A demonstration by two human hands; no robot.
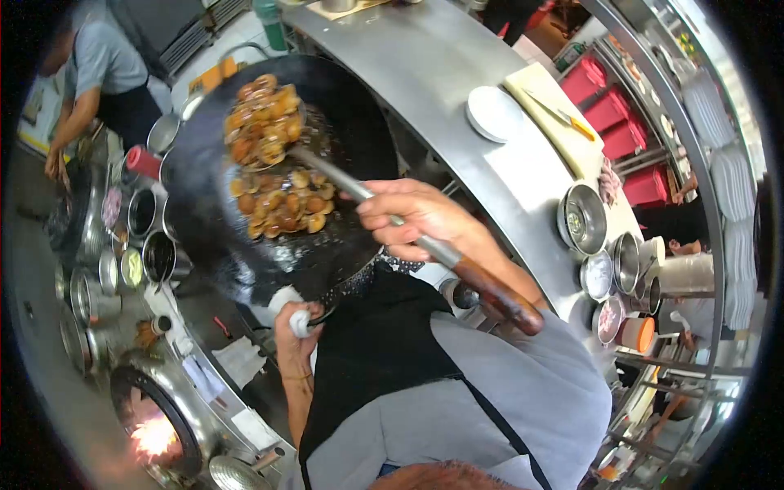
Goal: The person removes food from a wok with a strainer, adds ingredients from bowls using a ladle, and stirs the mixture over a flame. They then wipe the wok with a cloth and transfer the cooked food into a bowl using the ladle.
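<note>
A large black wok (196,196) is tilted, with glossy brown sauced pieces (282,204) lying in it. My right hand (416,216) is closed round the metal shaft of a ladle (331,173), whose wooden handle points toward my shoulder. The ladle's bowl, over the wok, is heaped with more of the brown pieces, which hide most of it. At the wok's near edge my left hand (296,327) grips a white cloth (286,302) wrapped at the rim or handle.
A burner with flames (155,437) is at the lower left. Metal bowls and containers (159,257) stand left of the wok. Across the steel counter (425,61) are white plates (494,114), a knife (559,113) on a board, and bowls (581,219). Another person (110,73) works at upper left.
</note>
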